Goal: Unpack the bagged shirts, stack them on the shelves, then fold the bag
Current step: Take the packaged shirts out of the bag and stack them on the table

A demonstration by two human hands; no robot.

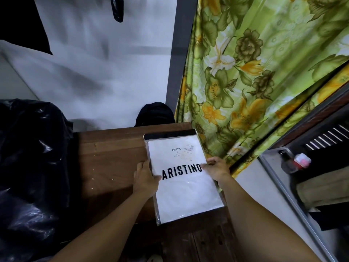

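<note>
Unpacking under way: left hand (pixel 146 176) and right hand (pixel 216 168), fingers pinching its edges, hold a packaged shirt (pixel 186 186) over the worktop (pixel 113 157); next, it likely needs carrying to a shelf.

A flat rectangular clear-plastic packet holding a folded white shirt (pixel 186 186) is lying face up on the right part of a brown wooden surface (pixel 113 163), with its long side running away from the person. "ARISTINO" is showing in large black letters across its middle, and a smaller label and a pale sticker are sitting near the far end, under a black band. The left hand (pixel 146 176) is gripping its left edge and the right hand (pixel 215 169) its right edge. A large, crumpled, glossy black plastic bag (pixel 28 167) is bulging just beside the surface's left side.
</note>
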